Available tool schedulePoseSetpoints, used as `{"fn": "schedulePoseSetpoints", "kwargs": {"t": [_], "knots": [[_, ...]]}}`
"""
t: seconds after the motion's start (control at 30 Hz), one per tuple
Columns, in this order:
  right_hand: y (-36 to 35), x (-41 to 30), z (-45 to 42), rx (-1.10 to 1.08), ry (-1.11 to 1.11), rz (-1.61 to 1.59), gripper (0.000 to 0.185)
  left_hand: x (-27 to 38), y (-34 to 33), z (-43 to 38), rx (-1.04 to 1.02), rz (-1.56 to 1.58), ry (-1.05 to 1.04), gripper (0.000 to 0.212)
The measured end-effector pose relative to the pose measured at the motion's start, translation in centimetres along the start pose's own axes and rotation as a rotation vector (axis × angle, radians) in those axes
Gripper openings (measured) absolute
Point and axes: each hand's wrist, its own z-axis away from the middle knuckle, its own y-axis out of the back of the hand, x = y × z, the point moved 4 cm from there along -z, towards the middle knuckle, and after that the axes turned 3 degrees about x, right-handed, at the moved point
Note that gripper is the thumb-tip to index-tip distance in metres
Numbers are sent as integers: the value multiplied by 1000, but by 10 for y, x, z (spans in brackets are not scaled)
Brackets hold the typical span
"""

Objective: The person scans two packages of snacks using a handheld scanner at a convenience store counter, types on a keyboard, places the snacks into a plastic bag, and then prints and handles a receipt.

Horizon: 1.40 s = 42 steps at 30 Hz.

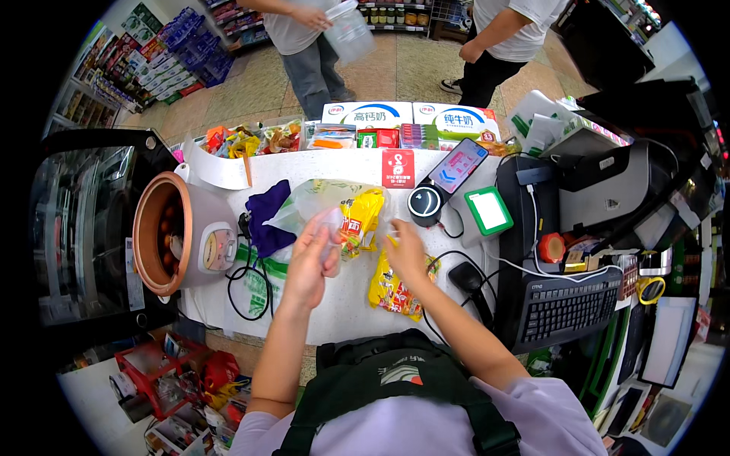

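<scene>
My left hand (312, 259) pinches the edge of a thin translucent plastic bag (319, 196) that lies on the white counter (342, 308). Inside the bag is a yellow snack packet (363, 219). My right hand (406, 248) is over a second yellow packet (394, 290), which lies flat on the counter outside the bag. The right fingertips are at that packet's upper end, beside the bag's mouth; whether they grip it I cannot tell.
A cooker of brown eggs (199, 239) and a dark purple cloth (269, 216) lie left. Right are a phone (458, 165), a green-framed payment device (489, 211), a barcode scanner (466, 279) with cable and a keyboard (564, 308). Milk cartons (368, 114) line the far edge; two people stand beyond.
</scene>
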Motion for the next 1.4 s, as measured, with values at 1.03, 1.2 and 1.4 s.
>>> {"fn": "schedulePoseSetpoints", "kwargs": {"t": [1.03, 1.2, 1.4], "knots": [[-30, -45, -23, -233, -377, -281, 41, 2, 14, 0, 150, -145, -24, 37], [-61, 67, -40, 197, -364, -131, 34, 6, 1, -2, 132, -57, -19, 35], [-46, 22, -66, -140, -366, -712, 21, 40, 40, 1, 242, 61, -143, 36]]}}
